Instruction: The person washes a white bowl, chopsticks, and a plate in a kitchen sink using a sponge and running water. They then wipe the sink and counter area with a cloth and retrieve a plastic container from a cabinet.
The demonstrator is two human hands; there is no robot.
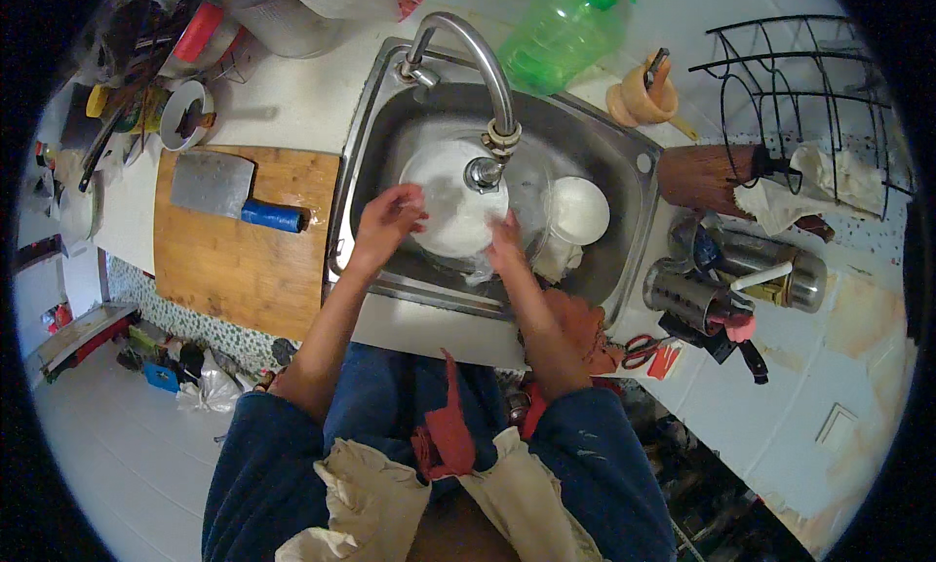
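Under the curved metal faucet (pixel 493 72), a white round plate or dish (pixel 450 218) lies in the stainless steel sink (pixel 636 189). My left hand (pixel 391 222) is above the dish's left side, fingers curled loosely and apart, with nothing visible in it. My right hand (pixel 504 240), blurred, is at the dish's lower right edge; whether it grips anything cannot be told. Clear, shiny material, water or plastic, shows just below that hand. Farther right in the sink are a white bowl (pixel 581 211) and a pale cloth (pixel 559 261), beside a transparent round rim.
A cleaver (pixel 212 182) with a blue handle lies on the wooden cutting board (pixel 241 269) left of the sink. Behind the sink stands a green pump bottle (pixel 559 43). Red-handled scissors (pixel 642 351), a knife holder (pixel 680 295) and a black wire rack (pixel 797 94) are at right.
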